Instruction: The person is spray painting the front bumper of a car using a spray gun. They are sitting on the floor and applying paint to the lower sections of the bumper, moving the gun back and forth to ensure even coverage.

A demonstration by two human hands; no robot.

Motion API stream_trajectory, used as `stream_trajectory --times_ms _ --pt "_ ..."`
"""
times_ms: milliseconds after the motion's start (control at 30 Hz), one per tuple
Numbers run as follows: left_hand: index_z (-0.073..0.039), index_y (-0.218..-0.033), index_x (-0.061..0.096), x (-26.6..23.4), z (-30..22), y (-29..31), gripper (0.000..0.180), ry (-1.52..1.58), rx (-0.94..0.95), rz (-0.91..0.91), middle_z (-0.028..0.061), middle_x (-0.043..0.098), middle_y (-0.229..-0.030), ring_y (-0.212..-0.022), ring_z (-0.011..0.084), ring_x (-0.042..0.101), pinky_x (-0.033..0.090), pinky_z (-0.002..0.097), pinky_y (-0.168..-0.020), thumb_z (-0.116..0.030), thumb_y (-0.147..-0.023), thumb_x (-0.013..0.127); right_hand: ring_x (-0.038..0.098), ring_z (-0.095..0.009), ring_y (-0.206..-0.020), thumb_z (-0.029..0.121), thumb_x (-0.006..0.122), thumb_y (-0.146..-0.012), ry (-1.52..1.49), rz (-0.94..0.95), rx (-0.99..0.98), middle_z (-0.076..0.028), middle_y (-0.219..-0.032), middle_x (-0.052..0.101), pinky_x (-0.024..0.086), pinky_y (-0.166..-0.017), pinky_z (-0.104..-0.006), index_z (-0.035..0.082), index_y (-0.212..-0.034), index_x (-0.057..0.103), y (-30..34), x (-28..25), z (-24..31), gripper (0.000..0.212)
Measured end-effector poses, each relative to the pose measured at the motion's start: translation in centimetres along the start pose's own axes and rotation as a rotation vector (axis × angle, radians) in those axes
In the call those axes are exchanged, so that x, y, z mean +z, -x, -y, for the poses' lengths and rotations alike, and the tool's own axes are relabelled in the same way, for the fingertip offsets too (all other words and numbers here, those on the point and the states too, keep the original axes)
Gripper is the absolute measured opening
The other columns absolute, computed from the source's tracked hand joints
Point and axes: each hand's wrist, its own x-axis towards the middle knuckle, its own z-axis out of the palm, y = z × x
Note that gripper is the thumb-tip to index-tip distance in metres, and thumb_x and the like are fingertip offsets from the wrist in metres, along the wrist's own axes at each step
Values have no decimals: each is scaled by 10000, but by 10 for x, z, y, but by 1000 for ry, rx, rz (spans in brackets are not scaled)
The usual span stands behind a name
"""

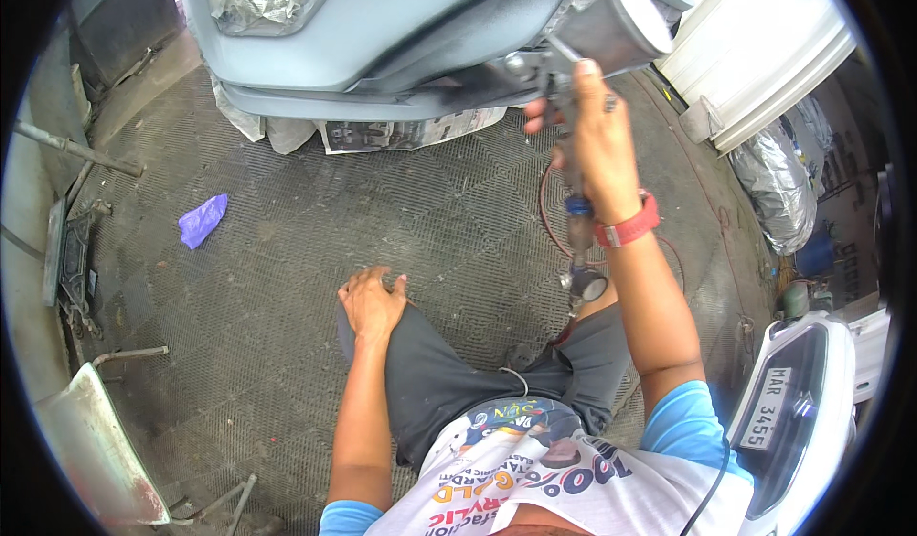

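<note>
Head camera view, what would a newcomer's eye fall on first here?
Probably the spray gun in the right hand, upper right of centre, beside the big grey bumper across the top. Next, likely the bright purple scrap on the dark patterned floor at left, and the red wristband on the right wrist.

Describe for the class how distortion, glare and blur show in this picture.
In the head view, the fisheye leaves a dark, rounded border; also in the head view, the white panel at upper right looks very bright, and the silver sheeting below it shows glints; the spray gun in the right hand looks slightly soft, though motion or focus cannot be told apart.
</note>
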Motion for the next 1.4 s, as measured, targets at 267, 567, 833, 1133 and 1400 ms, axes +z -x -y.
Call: stream_trajectory --times_ms 267,567,833,1133,1400 --pt "-108 -1231 813 -4 0 0 409 56 -2 12 84 792 -1298 -1363 276 638 364 476 -1204 -400 -946 834 754 -143 -776 559 418 -1186 50 -277 -113 -114 -910 787 505 -470 -251 -1 -1177 714 -8 -62 28 633" --pt "-91 -1248 808 1 4 -3 431 60 -9 40 103 783 -1322 -1361 298 642 365 498 -1212 -395 -944 823 739 -120 -767 582 411 -1183 168 11 -83 -90 -939 788 499 -480 -248 12 -1306 713 19 3 5 657" --pt "-109 -1258 812 -3 1 -3 405 54 -23 70 106 783 -1332 -1380 289 632 372 483 -1213 -394 -970 798 709 -117 -739 486 461 -1197 87 146 -50 -64 -891 765 529 -579 -275 16 -1429 700 32 37 -23 576" --pt "-115 -1265 810 -7 3 -2 407 64 -22 67 91 775 -1359 -1396 279 618 358 485 -1229 -400 -975 793 760 -149 -801 541 397 -1196 134 -140 -95 -123 -951 789 513 -479 -243 -13 -1346 681 12 -39 -7 641" --pt "-100 -1268 804 -4 4 -2 427 67 -10 53 94 792 -1304 -1389 284 623 365 470 -1214 -405 -969 798 765 -150 -809 530 415 -1197 103 -351 -221 -114 -944 791 515 -486 -263 -15 -1185 710 -5 -67 16 620"
